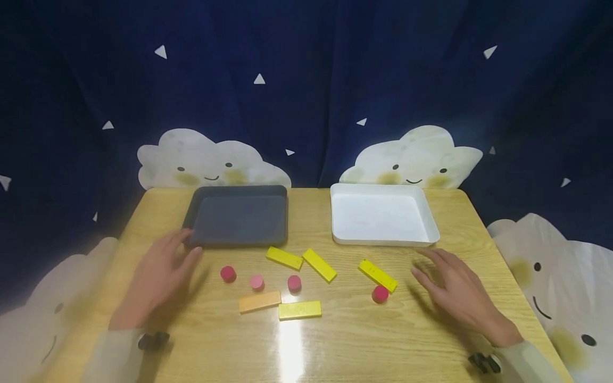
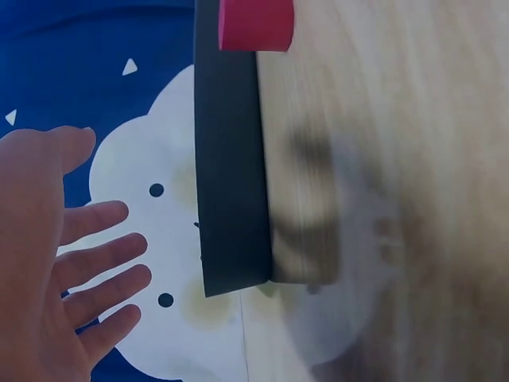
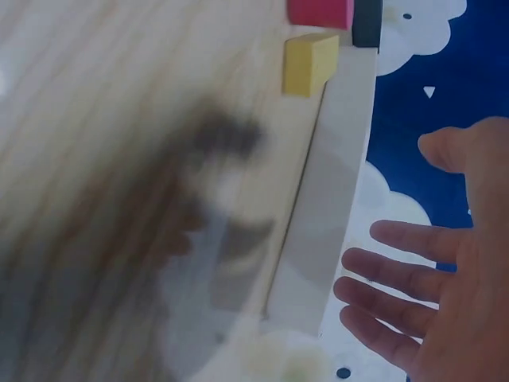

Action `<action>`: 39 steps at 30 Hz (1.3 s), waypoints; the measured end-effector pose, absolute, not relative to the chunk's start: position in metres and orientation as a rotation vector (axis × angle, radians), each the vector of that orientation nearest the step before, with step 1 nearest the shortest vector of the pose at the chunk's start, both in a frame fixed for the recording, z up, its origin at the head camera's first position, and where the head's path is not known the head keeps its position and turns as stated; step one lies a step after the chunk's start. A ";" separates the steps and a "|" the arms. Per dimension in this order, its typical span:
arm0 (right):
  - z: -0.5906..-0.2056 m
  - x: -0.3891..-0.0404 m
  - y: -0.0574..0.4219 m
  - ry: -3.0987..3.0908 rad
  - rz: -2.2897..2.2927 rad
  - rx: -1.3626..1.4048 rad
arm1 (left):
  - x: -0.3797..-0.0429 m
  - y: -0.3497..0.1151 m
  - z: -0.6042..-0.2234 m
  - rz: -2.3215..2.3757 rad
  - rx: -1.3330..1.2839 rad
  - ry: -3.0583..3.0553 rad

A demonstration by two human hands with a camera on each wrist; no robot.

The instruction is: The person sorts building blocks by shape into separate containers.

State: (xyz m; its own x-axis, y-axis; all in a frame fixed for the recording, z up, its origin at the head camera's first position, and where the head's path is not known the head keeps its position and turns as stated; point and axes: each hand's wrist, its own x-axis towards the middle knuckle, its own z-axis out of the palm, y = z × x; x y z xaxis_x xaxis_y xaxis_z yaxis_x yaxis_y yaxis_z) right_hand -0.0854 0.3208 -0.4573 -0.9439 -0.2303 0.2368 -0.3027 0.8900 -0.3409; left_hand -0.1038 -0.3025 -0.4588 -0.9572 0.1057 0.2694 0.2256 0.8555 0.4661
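Note:
My left hand (image 1: 160,274) hovers by the front left corner of a dark grey tray (image 1: 239,243), fingers spread and holding nothing. On the other side, my right hand (image 1: 457,287) reaches near the front right corner of a white tray (image 1: 383,242), its fingers loosely extended and bare. Between the hands lie several yellow blocks, among them one slanted block (image 1: 378,276) touching a red cylinder (image 1: 380,294). An orange block (image 1: 259,301) meets a yellow block (image 1: 300,310) end to end. Further left are a red cylinder (image 1: 228,274), a pink cylinder (image 1: 257,282) and a darker pink cylinder (image 1: 294,283).
Both trays stand at the back of the wooden table (image 1: 215,346), with a gap between them. Two more yellow blocks, one left (image 1: 284,258) and one right (image 1: 319,265), lie just in front of that gap. A dark blue curtain (image 1: 306,106) with cloud shapes hangs behind.

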 end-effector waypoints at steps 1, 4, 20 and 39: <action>-0.456 -0.088 0.317 -2.860 0.567 0.417 | -0.106 -0.302 -0.457 -0.738 -0.247 -2.791; -0.454 -0.095 0.307 -2.829 0.573 0.456 | -0.113 -0.301 -0.452 -0.720 -0.230 -2.782; -0.456 -0.119 0.263 -2.910 0.572 0.562 | -0.151 -0.302 -0.455 -0.787 -0.241 -2.806; -0.466 -0.130 0.236 -3.129 0.553 0.554 | -0.171 -0.313 -0.491 -0.839 -0.251 -2.895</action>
State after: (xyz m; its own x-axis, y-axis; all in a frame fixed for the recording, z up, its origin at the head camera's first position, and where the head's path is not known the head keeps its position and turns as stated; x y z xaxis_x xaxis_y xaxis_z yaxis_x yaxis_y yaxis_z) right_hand -0.1305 0.2364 -0.4656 -0.9377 -0.3468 -0.0226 -0.3181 0.8825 -0.3465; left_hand -0.1712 -0.3126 -0.4908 -0.9794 0.1261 0.1578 0.1909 0.8330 0.5193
